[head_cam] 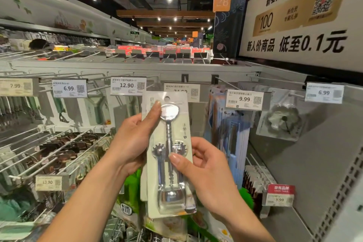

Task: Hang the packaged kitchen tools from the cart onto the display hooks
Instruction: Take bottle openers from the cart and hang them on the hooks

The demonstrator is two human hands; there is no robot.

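**Step in hand: bringing the package to a hook**

The packaged corkscrew [170, 182] stands upright between both hands, in front of the display. It is not yet on any hook.

- Left hand [135, 137]: grips the upper left edge. The thumb lies up the front, its tip just below and left of the hang hole [167, 98], and the fingers curl behind the card.
- Right hand [204, 167]: pinches the right edge at mid-height. The thumb presses on the front over the corkscrew's gears, with the fingers behind the card.

**Procedure (judged)**

1. The half-hidden price tag [183, 89] just above the left thumb probably marks the target hook. Its rod is hidden behind the package, so this cannot be confirmed.
2. Raise the package until the hole is level with the hook tip.
3. Keep the left thumb clear of the hole.
4. Steer the top with the left hand and carry the weight with the right. The metal tool probably makes the lower half heavy.
5. Push straight back, because a tilted card may snag or tear at the hole.

**Count**

- Packaged corkscrews held: one.
- Hands on it: two.
- Hang holes: one.
- Price tags in the row above the hands: six. Three are left of the left hand, one is behind the package and two are right of the right hand.
- Lower price tags: two. One is below and left of the left hand, one below and right of the right hand.
- Cart: not in view.
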